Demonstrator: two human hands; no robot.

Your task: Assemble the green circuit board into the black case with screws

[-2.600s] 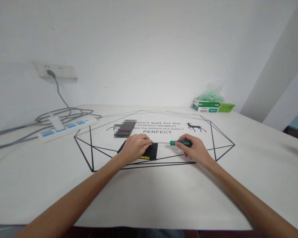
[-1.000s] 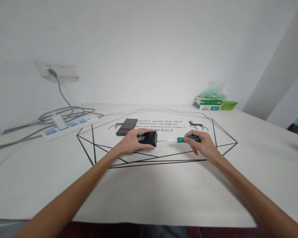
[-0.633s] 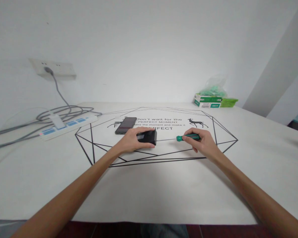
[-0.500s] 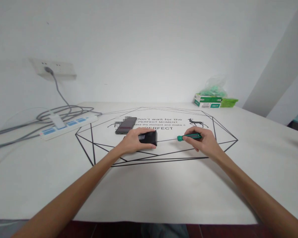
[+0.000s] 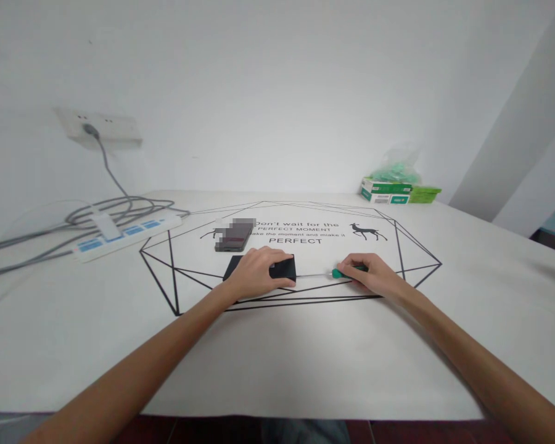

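Note:
My left hand (image 5: 259, 271) is closed over a flat black box-shaped object (image 5: 284, 269) and grips its long sides; its exact kind does not show. The object lies on the white table mat, its far left end showing past my wrist. In my right hand (image 5: 367, 273) is a screwdriver (image 5: 337, 273) with a green and black handle, held nearly level. Its thin metal shaft points left and the tip meets the right end face of the black object. Whether the tip sits in a screw is too small to make out.
A dark smartphone (image 5: 235, 236) lies just behind my left hand. At left is a white power strip (image 5: 129, 233) with coiled grey cables (image 5: 106, 213), one plugged into the wall socket (image 5: 92, 128). Green and white boxes (image 5: 386, 190) with a plastic bag (image 5: 400, 163) stand at back right.
Both hands have come down and nearer to me, and the black object now lies flat on the mat. The screwdriver has dropped with it, its tip still at the end face.

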